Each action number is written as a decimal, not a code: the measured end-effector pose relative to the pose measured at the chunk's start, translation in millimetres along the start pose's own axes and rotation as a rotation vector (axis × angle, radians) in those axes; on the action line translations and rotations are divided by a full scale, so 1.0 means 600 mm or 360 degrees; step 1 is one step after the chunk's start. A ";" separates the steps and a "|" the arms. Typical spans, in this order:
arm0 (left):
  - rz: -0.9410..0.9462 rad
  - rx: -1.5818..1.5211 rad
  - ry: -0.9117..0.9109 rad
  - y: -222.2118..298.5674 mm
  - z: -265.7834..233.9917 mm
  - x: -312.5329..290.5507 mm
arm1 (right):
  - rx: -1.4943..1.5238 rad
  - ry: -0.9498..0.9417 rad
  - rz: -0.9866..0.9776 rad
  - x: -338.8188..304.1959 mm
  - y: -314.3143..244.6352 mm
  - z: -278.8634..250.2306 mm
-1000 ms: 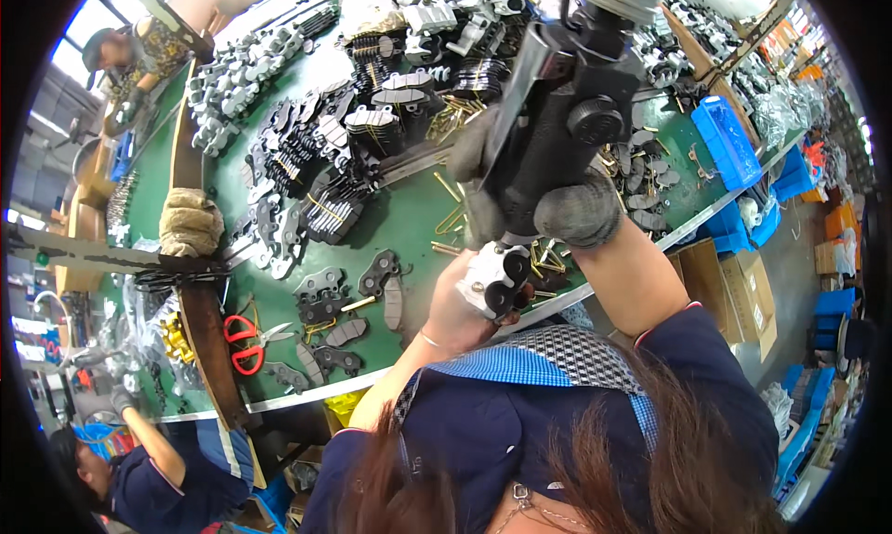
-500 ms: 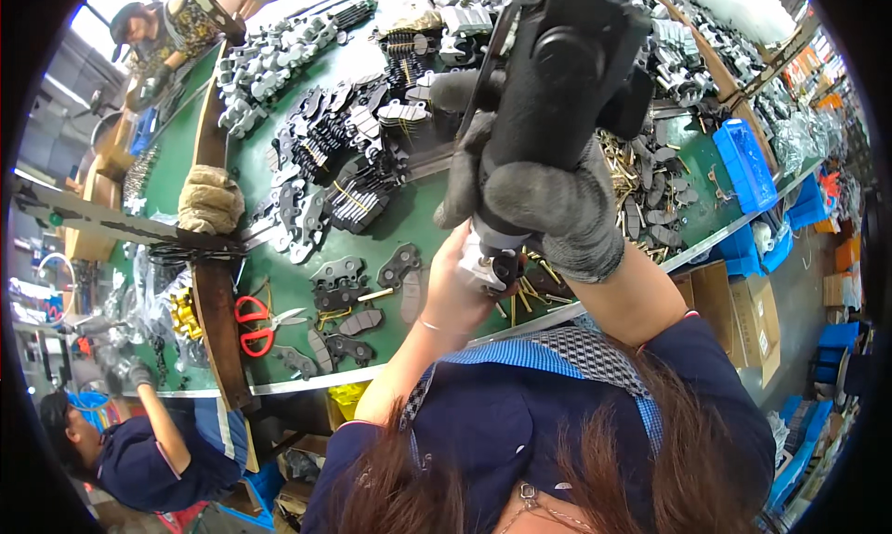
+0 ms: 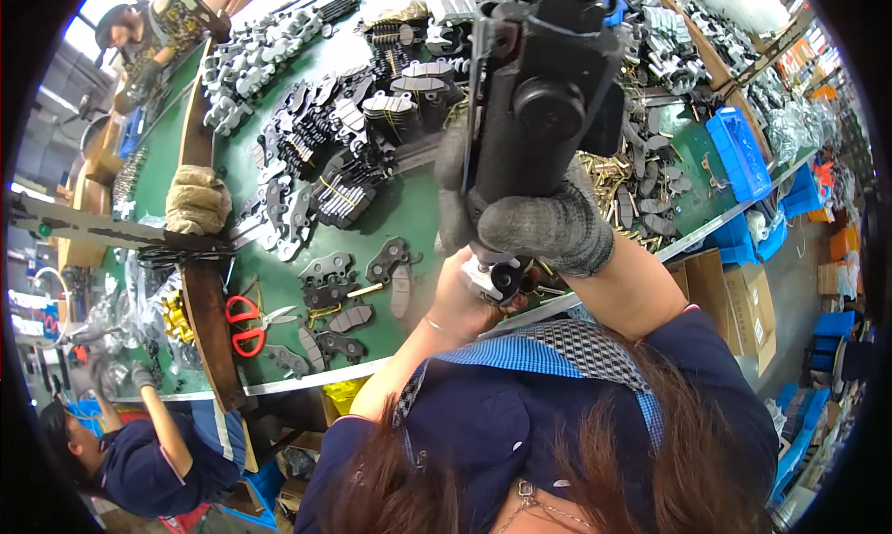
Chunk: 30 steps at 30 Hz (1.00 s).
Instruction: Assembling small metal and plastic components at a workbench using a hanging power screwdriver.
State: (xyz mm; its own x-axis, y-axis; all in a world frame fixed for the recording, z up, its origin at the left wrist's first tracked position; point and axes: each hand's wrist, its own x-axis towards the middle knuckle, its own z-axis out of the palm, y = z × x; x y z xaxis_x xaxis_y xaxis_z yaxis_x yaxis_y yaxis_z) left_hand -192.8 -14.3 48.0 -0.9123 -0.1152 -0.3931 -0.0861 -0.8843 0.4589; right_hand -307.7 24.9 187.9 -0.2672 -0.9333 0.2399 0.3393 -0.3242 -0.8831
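Observation:
My right hand (image 3: 548, 225), in a dark grey knitted glove, is wrapped round a bulky black power tool (image 3: 546, 111), seemingly a driver, with its nose pointing down. Below it my bare left hand (image 3: 463, 300) grips a small silver cast-metal part (image 3: 490, 278) close to my body. The tool's nose is at this part; whether a bit is inside it is hidden. To the left on the green table lie loose brake pads (image 3: 351, 317) and black metal plates (image 3: 325, 269). Several brass-coloured pins (image 3: 609, 176) lie beyond my right hand.
Red-handled scissors (image 3: 246, 327) lie by a wooden divider (image 3: 206, 320). Bundled brake pads (image 3: 344, 188) and silver castings (image 3: 251, 65) cover the far table. A blue bin (image 3: 741, 155) stands at right. Co-workers (image 3: 139, 460) are at the left; cardboard boxes (image 3: 743, 311) stand at the lower right.
The tool, now more upright in my right hand, and the silver part in my left have shifted slightly down toward me. The view has moved a little. Both grips are kept.

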 end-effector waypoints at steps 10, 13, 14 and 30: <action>0.0072 0.0111 -0.0207 -0.022 -0.020 0.002 | 0.0488 -0.0377 0.0003 -0.026 0.028 -0.040; -0.0184 -0.0280 -0.0209 -0.001 -0.007 0.022 | 0.0692 -0.0707 -0.0083 -0.014 0.007 -0.055; -0.0253 -0.0368 -0.0193 0.003 -0.005 0.026 | 0.0913 -0.0550 -0.0153 -0.011 -0.003 -0.044; 0.1441 0.2146 0.0356 0.085 0.075 0.039 | -0.0429 0.0473 -0.0268 -0.094 0.097 -0.141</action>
State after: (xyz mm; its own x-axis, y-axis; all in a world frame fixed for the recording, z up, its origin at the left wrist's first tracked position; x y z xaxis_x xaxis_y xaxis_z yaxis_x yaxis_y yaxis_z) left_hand -236.6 -41.5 98.2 -0.7945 -0.5103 0.3291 0.0367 0.5006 0.8649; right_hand -349.2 71.6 88.7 -0.5601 -0.7730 0.2980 0.0317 -0.3794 -0.9247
